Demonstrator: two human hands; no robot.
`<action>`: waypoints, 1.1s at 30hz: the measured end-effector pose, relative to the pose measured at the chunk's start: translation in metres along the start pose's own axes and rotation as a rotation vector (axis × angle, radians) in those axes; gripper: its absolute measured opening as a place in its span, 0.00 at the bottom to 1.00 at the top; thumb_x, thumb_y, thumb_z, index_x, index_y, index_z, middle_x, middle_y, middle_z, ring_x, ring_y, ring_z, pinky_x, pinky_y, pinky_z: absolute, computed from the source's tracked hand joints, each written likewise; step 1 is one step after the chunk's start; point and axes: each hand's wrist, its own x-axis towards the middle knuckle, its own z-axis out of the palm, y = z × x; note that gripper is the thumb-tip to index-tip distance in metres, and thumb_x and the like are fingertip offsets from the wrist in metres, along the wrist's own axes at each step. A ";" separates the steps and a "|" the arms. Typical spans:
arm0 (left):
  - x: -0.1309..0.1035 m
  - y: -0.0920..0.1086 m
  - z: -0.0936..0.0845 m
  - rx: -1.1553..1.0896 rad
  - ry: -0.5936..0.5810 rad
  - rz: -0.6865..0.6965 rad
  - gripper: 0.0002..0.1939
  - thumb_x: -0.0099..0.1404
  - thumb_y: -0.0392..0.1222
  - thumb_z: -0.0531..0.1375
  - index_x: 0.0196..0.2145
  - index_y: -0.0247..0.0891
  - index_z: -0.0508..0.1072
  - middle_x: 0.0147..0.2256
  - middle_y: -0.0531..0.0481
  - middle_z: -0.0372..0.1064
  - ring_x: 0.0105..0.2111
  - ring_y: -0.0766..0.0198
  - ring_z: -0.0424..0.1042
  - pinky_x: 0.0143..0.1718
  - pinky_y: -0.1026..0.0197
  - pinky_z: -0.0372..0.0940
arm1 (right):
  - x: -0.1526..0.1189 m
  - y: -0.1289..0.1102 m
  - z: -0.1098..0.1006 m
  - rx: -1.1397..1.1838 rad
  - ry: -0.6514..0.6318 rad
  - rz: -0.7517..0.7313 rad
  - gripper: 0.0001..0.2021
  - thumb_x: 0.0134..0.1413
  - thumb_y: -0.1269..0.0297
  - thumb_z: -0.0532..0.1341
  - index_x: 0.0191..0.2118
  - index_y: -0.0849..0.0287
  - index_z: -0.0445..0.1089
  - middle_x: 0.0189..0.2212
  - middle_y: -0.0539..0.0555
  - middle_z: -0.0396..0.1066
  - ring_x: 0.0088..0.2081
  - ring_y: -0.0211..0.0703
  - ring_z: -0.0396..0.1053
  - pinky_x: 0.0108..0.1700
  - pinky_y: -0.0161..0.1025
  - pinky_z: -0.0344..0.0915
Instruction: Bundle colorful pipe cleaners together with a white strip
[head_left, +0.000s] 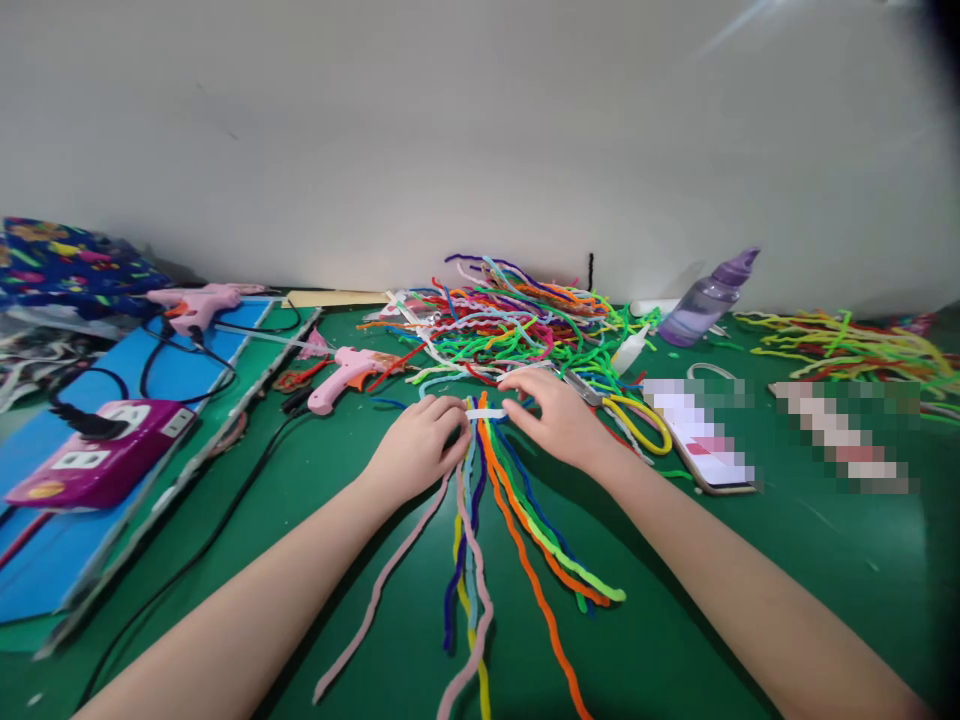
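Several coloured pipe cleaners (529, 560) fan out toward me over the green table, their upper ends gathered at a short white strip (487, 413). My left hand (427, 445) is closed at the strip's left end, its fingers curled over the pink and light-blue strands; the exact grip is hidden. At the right end is my right hand (559, 415), with thumb and fingers apart and the thumb tip close to the strip. Whether that thumb touches it I cannot tell. Yellow-handled scissors (637, 422) lie just right of my right hand.
Behind my hands is a tangled heap of pipe cleaners (510, 320). A pink glue gun (346, 375) lies left, its cord crossing the table (300, 560). Further left sits a magenta power strip (112, 455). A white glue bottle (630, 350), purple water bottle (701, 300) and phone (701, 440) are right.
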 end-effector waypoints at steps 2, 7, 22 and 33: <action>0.000 -0.001 0.000 -0.011 0.010 -0.003 0.10 0.66 0.42 0.50 0.39 0.38 0.69 0.45 0.44 0.67 0.44 0.59 0.67 0.47 0.54 0.62 | 0.006 0.004 -0.009 -0.013 0.081 0.041 0.10 0.58 0.67 0.53 0.43 0.57 0.67 0.42 0.56 0.70 0.46 0.45 0.66 0.49 0.43 0.62; 0.000 -0.002 0.000 -0.039 0.033 -0.019 0.11 0.66 0.43 0.51 0.39 0.39 0.71 0.42 0.47 0.69 0.42 0.60 0.68 0.45 0.56 0.63 | 0.028 0.036 -0.022 -0.128 0.158 0.145 0.10 0.55 0.67 0.53 0.41 0.59 0.68 0.41 0.57 0.71 0.45 0.48 0.66 0.49 0.46 0.62; 0.001 -0.007 -0.004 -0.237 0.208 -0.298 0.14 0.66 0.42 0.49 0.26 0.37 0.67 0.28 0.50 0.67 0.30 0.66 0.66 0.34 0.63 0.61 | 0.104 0.094 -0.011 -0.408 -0.030 0.203 0.15 0.55 0.68 0.56 0.48 0.61 0.69 0.45 0.61 0.71 0.47 0.53 0.66 0.51 0.52 0.58; 0.001 -0.009 -0.006 -0.236 0.154 -0.207 0.14 0.68 0.42 0.48 0.30 0.36 0.69 0.32 0.49 0.70 0.34 0.64 0.68 0.42 0.60 0.58 | 0.098 0.053 -0.019 -0.461 0.429 -0.106 0.15 0.63 0.63 0.49 0.42 0.58 0.72 0.32 0.54 0.72 0.39 0.43 0.66 0.50 0.46 0.54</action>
